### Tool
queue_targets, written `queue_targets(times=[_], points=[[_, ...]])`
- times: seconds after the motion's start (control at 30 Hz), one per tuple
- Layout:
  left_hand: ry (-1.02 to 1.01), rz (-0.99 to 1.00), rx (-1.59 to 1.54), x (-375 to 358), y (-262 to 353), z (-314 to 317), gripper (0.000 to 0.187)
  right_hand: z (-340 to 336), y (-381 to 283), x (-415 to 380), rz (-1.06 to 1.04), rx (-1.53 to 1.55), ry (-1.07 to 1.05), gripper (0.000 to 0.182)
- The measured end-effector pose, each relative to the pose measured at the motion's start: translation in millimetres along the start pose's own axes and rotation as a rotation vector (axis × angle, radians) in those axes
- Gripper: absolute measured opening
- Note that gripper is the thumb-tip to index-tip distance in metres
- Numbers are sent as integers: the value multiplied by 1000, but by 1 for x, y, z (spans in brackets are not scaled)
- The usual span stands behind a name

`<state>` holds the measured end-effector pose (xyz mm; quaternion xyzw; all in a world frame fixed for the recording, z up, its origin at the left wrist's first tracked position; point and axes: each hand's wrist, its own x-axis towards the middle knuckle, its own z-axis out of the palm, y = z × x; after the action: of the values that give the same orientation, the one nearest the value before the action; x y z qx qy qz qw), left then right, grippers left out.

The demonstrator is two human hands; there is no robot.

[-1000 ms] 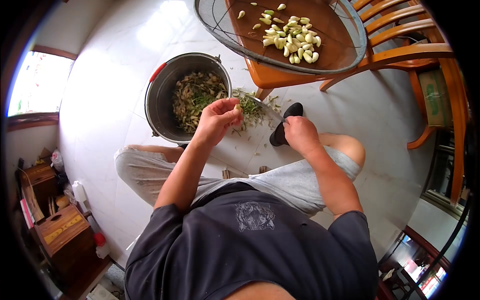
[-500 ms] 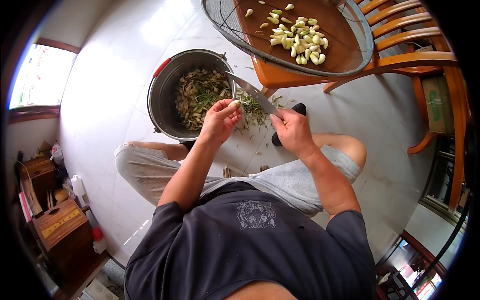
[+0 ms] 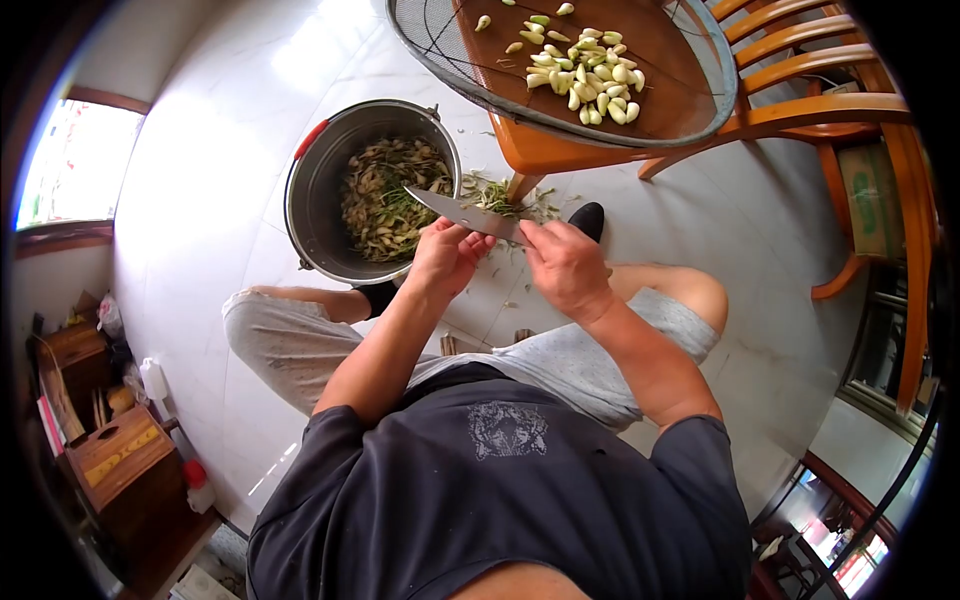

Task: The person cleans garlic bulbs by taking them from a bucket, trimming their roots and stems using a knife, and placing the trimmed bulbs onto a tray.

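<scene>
My right hand point(image 3: 566, 270) is closed on the handle end of a knife point(image 3: 468, 214), whose wide blade points left over the bucket's rim. Beneath the blade, my left hand point(image 3: 450, 258) has its fingers curled up against the metal; what they hold is hidden by the blade. The metal bucket point(image 3: 306, 222), with a red grip on its bail, contains garlic skins and green trimmings point(image 3: 392, 200). Several peeled garlic cloves point(image 3: 600, 80) lie on a round mesh screen point(image 3: 440, 62) at the upper right.
The screen rests on a wooden chair point(image 3: 530, 150), with another slatted chair point(image 3: 800, 85) beside it. Trimmings point(image 3: 490, 193) are scattered on the floor between bucket and chair. A dark shoe point(image 3: 588, 220) is near my right hand. Wooden boxes point(image 3: 120, 450) stand far left.
The knife has moved left and down, and its blade now covers my left fingertips. The clove seen in my left fingers before is hidden. The view has shifted slightly.
</scene>
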<state>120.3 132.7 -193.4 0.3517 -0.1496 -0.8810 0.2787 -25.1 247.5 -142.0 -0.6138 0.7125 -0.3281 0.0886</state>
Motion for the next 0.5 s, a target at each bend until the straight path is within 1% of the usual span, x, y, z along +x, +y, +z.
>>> queue_targets(times=[0.13,0.23,0.5], points=[[-32,-23,-80,1,-7,-6,7,0,-1,1,-42,-43,26,25],[2,-53,-160,-1,-9,-5,9,0,-3,1,-60,-62,27,25],[-56,-51,-173,-7,-8,4,12,0,-5,0,-86,-85,49,24]])
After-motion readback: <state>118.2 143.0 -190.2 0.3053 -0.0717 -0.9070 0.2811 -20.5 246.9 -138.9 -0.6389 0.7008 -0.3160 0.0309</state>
